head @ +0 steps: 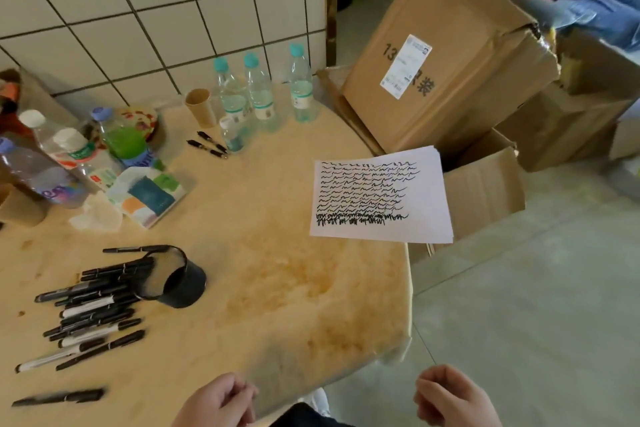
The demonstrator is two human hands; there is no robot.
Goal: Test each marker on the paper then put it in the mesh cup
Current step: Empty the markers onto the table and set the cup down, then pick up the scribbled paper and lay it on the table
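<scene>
Neither hand grips anything: left hand (221,400) and right hand (450,399) hang loosely curled at the near table (277,288) edge. The markers (90,305) lie spilled beside the tipped cup (176,277), probably dumped for testing. The scribbled paper (381,198) sits far right, overhanging the edge.

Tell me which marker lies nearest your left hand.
The lone black marker at the table's near edge, apart from the pile beside the tipped mesh cup, left of the left hand.
</scene>
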